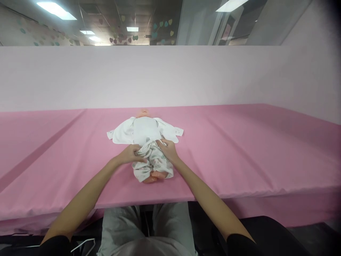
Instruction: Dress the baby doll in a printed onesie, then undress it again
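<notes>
A baby doll [144,113] lies on its back, head away from me and feet toward me. White cloth covers its chest, and a white long-sleeved top [122,132] spreads out to both sides of it. Patterned white pants [153,161] are on its legs, bunched at the waist, with the bare feet [154,176] showing at the bottom. My left hand [131,154] grips the pants at the left of the waist. On the other side, my right hand [167,150] pinches the waistband, its thumb partly under the cloth.
A pink sheet [239,149] covers the table, with creases running across it. Behind it rises a low white wall [160,76]. My legs are under the table's front edge, and a black chair [269,234] stands at the lower right.
</notes>
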Available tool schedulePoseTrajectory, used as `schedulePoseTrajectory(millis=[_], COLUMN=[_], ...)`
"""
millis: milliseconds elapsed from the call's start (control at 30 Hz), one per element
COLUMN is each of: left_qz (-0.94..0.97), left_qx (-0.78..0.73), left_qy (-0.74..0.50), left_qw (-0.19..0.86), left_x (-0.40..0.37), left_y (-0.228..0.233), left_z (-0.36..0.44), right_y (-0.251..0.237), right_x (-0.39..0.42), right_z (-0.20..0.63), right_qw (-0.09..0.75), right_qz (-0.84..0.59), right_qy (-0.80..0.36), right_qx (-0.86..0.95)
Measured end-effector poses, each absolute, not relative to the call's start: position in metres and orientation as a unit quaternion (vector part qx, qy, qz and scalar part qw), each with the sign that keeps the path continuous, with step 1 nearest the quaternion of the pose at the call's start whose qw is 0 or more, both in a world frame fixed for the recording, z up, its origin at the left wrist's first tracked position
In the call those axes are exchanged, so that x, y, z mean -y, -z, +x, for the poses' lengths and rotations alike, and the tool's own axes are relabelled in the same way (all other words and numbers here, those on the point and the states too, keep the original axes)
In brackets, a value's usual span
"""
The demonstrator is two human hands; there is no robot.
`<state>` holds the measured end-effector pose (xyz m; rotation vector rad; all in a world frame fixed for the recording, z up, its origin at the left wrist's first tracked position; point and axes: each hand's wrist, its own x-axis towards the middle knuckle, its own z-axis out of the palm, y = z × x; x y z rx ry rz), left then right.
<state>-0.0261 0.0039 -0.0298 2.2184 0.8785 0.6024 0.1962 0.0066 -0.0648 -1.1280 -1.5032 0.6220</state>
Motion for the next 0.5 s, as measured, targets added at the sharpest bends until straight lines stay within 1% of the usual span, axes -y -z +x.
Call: schedulePoseTrajectory(millis=[100, 200, 367, 500], left_qz=[0.904, 0.919, 0.904, 0.902], left_qx=[-0.307, -0.322, -0.359, -0.336], left_qy=[-0.209, -0.183, -0.209, -0.265], left_qw=[0.212, 0.138, 0.097, 0.057], left_x=[0.008, 0.021, 0.036, 0.041], left_y=[0.028, 0.037, 0.062, 0.070], left_z=[-0.019, -0.013, -0.013, -0.013], right_y=[0.067, 0.067, 0.066, 0.069], right_x=[-0.009, -0.009, 0.027, 0.076], right_z=[0.196, 0.198, 0.209, 0.219], right_qw=[0.539, 0.513, 0.442, 0.409], right_qz=[-0.485, -0.490, -0.474, -0.473], right_qy=[-0.241, -0.238, -0.273, -0.305], right_qx=[0.645, 0.664, 0.711, 0.718])
